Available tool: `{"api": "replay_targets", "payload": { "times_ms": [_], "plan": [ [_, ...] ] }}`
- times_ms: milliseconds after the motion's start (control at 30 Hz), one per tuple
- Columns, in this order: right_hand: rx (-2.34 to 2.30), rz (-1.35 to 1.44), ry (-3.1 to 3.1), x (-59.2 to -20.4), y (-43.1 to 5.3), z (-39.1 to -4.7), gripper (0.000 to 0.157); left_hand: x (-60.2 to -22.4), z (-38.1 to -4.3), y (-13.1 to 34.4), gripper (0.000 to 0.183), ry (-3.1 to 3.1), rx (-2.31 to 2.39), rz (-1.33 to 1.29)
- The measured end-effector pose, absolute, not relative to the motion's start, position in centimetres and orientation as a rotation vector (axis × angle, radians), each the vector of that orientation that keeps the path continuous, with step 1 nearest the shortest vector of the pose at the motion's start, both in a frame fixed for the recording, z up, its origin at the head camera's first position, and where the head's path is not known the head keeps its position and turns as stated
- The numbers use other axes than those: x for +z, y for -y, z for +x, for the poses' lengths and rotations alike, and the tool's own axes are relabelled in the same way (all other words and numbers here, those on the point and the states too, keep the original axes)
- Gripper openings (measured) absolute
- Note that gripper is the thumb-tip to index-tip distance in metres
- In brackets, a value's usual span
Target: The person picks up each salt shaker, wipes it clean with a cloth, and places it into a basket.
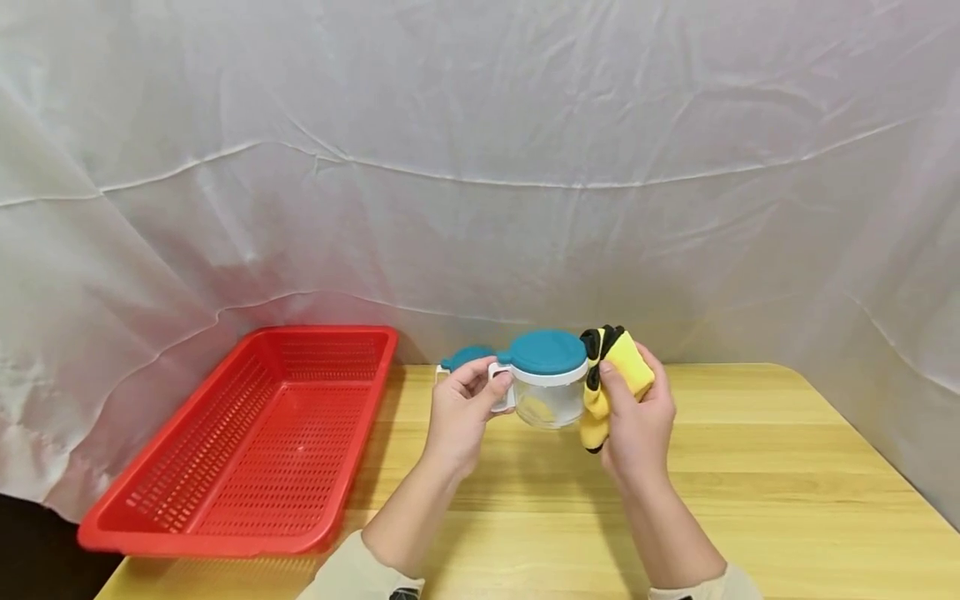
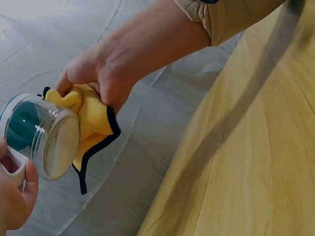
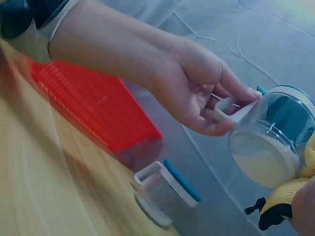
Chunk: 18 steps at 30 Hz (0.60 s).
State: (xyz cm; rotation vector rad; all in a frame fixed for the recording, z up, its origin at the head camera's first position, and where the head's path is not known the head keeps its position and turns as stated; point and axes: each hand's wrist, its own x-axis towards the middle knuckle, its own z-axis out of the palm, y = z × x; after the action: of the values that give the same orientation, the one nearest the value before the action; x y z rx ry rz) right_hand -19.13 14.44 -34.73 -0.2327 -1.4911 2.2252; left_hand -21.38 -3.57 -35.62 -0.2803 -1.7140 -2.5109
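Head view: the left hand (image 1: 459, 421) grips the white handle (image 1: 504, 407) of a clear jar (image 1: 551, 408), with the thumb and fingers closed round it. The right hand (image 1: 641, 425) holds a bunched yellow cloth (image 1: 632, 367) with black edging, its thumb pressed on the folds, and the cloth lies against the jar's wall on the side away from the handle. The jar is held up off the surface, in front of the far edge of the table (image 1: 787, 475) as the head camera sees it, with its blue-green lid (image 1: 547, 352) closed and facing up. A white band runs round the top of the jar, just under the lid. The left wrist view shows a corner of the cloth hanging down beside the jar's base.

Behind the left hand, a second jar (image 3: 166, 196) stands upright near the far edge of the table; the right wrist view shows its white handle and closed blue-green lid. Farther left, a red basket (image 1: 217, 546) with slotted walls lies along the left edge of the table, its near left corner jutting past that edge. Pale sleeves (image 1: 352, 575) cover the forearms at the near edge. A greyish-white sheet (image 1: 480, 233) hangs behind the far edge, creased across its width.
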Motion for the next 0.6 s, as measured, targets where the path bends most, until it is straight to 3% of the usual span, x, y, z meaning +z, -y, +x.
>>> {"api": "replay_targets", "payload": {
  "times_ms": [267, 600],
  "plan": [
    [2.569, -0.275, 1.132, -35.8, -13.9, -19.4, 0.037, -36.0, -21.2, 3.2, 0.026, 1.869, -2.379, -0.359],
    [2.590, -0.329, 1.099, -35.9, -13.6, -19.3, 0.053, -35.7, -20.8, 3.4, 0.028, 1.971, -2.099, -0.455]
  ]
}}
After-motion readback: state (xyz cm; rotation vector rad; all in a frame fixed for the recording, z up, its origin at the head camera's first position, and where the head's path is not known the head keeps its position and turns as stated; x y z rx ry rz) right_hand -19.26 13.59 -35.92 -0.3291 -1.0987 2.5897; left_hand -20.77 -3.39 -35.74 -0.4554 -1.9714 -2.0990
